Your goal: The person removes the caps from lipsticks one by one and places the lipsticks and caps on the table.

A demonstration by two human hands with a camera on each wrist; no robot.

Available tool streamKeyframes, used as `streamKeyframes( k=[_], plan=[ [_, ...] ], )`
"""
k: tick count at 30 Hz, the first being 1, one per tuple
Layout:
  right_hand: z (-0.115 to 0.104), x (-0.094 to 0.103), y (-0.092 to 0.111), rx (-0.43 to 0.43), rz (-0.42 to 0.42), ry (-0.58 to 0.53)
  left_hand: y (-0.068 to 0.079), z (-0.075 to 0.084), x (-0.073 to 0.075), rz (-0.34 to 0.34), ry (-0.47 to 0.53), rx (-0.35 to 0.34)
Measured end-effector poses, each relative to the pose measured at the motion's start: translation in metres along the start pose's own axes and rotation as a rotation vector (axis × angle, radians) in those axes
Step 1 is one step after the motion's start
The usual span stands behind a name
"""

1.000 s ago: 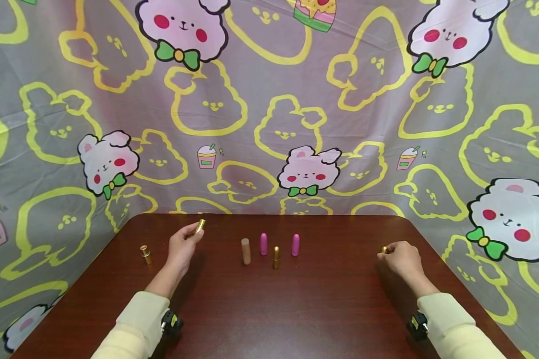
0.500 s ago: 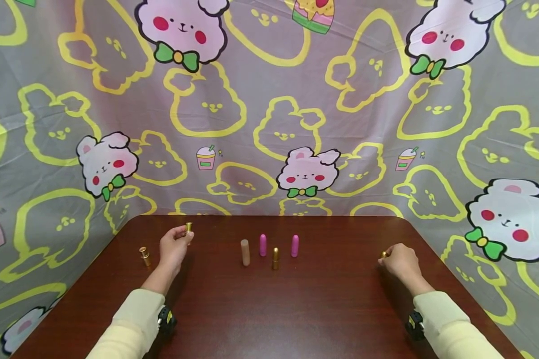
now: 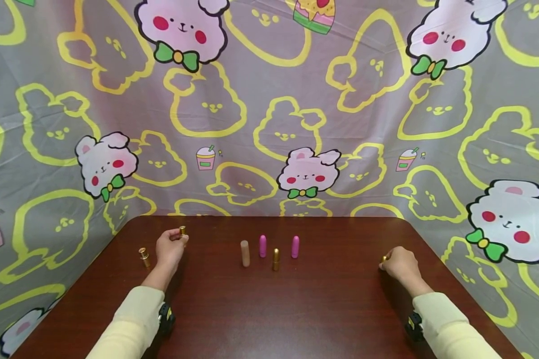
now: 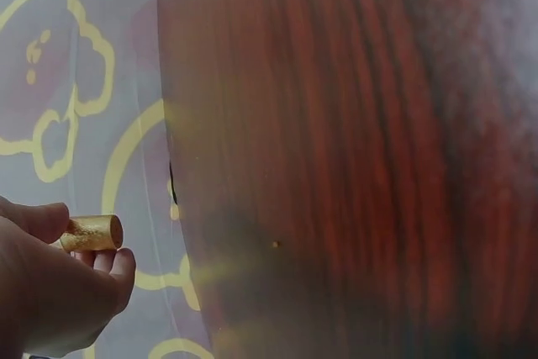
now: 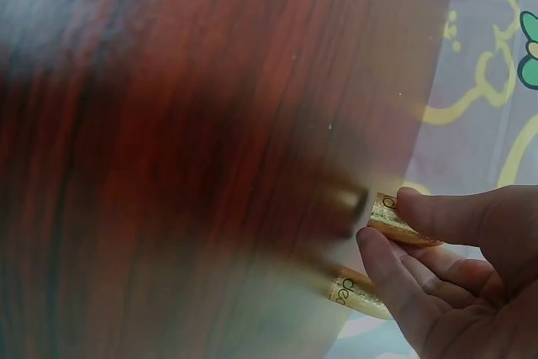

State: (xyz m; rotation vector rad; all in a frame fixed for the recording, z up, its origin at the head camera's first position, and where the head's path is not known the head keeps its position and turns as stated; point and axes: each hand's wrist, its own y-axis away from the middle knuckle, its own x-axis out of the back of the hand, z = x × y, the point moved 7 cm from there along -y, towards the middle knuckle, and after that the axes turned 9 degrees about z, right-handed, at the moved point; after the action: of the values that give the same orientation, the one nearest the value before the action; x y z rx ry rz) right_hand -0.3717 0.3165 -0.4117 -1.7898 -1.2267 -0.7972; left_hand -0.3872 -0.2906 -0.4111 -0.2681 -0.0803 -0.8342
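My left hand (image 3: 168, 251) pinches a short gold lipstick tube (image 3: 182, 231) between thumb and fingers, near the table's back left. The left wrist view shows its flat round end past the thumb. Left of that hand, another gold lipstick tube (image 3: 144, 257) with a narrow neck stands on the table. On the right side, my right hand (image 3: 401, 264) pinches a gold lipstick (image 5: 395, 223) with lettering, close over the table. A second lettered gold lipstick (image 5: 357, 293) shows beyond its fingers in the right wrist view, partly hidden by them.
In the middle of the brown table (image 3: 269, 309) stand a tan cylinder (image 3: 245, 254), a pink bullet-shaped tube (image 3: 262, 246), a gold bullet-shaped tube (image 3: 276, 260) and another pink tube (image 3: 295, 247). A patterned cloth (image 3: 247, 119) hangs behind and at both sides.
My left hand has moved left and slightly nearer, and the tilted gold tube in it now stands nearly upright. The right hand keeps its pinch and has hardly shifted.
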Motion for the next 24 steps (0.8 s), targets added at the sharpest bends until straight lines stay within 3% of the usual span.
streamKeyframes(
  k=[9,24],
  plan=[
    [0.001,-0.001,0.001,0.009,-0.002,0.019,-0.006,-0.005,0.003,0.046,-0.131,-0.010],
    [0.001,-0.001,0.000,0.061,0.017,0.064,-0.012,-0.006,0.006,0.051,-0.287,-0.028]
  ],
)
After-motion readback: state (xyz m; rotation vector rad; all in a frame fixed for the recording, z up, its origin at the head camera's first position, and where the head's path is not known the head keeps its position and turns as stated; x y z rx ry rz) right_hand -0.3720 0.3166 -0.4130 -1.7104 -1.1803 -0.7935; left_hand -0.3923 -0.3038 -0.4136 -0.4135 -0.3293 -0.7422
